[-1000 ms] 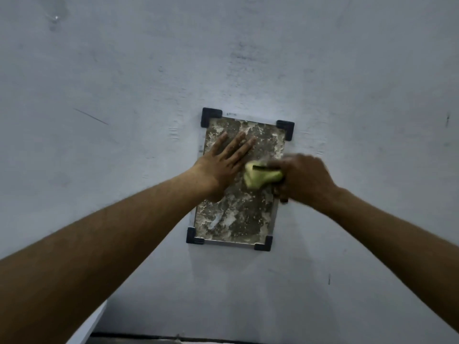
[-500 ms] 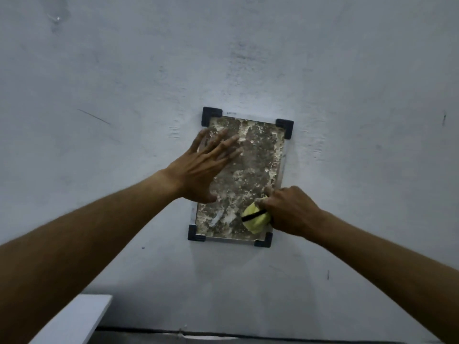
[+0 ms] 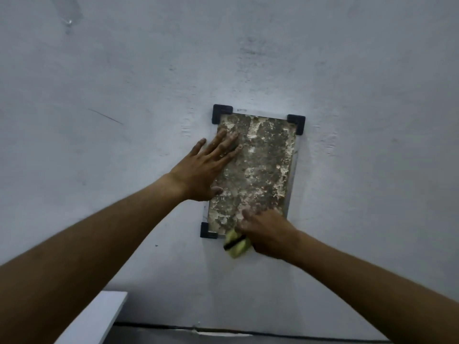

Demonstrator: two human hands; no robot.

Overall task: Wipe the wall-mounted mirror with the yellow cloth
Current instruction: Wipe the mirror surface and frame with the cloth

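A small rectangular mirror (image 3: 260,167), blotchy grey and white, hangs on the pale wall with black corner brackets. My left hand (image 3: 206,167) lies flat with fingers spread, over the mirror's left edge, partly on the glass and partly on the wall. My right hand (image 3: 268,232) is at the mirror's bottom edge, hiding its lower right corner. It grips a bunched yellow cloth (image 3: 237,244) with a black stripe, which sits just below the bottom edge against the wall.
The grey-white wall (image 3: 124,70) fills the view, with a few scuffs and a scratch at the left. A white flat surface (image 3: 94,316) juts in at the bottom left. A dark seam (image 3: 273,333) runs along the wall's base.
My right hand has swept the cloth down the mirror, from its middle right to below the bottom edge. My left hand slid left, from the glass to the mirror's left edge.
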